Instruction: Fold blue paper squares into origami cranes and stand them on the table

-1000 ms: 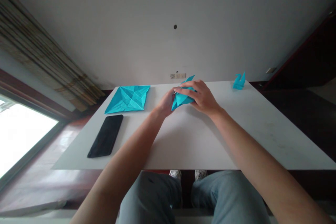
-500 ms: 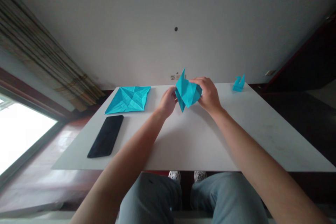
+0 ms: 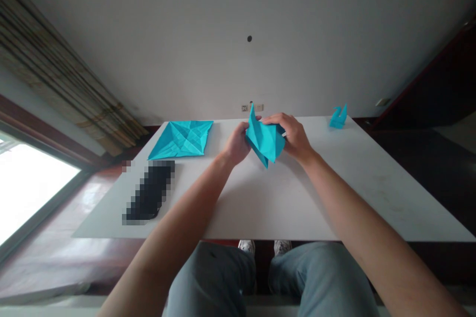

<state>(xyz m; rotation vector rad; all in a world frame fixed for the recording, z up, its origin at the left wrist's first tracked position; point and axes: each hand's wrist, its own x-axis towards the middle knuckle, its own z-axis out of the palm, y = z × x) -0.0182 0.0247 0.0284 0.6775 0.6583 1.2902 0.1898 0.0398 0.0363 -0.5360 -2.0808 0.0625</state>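
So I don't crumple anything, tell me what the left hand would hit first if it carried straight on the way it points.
The left hand would meet the folded blue paper first. Its fingers appear to be touching that paper, though depth is hard to judge from this view.

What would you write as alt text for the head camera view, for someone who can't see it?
A person's left hand and right hand hold a partly folded turquoise origami paper over a white table. On the table lie a creased, flat turquoise sheet, a pixelated dark object and a small turquoise origami figure.
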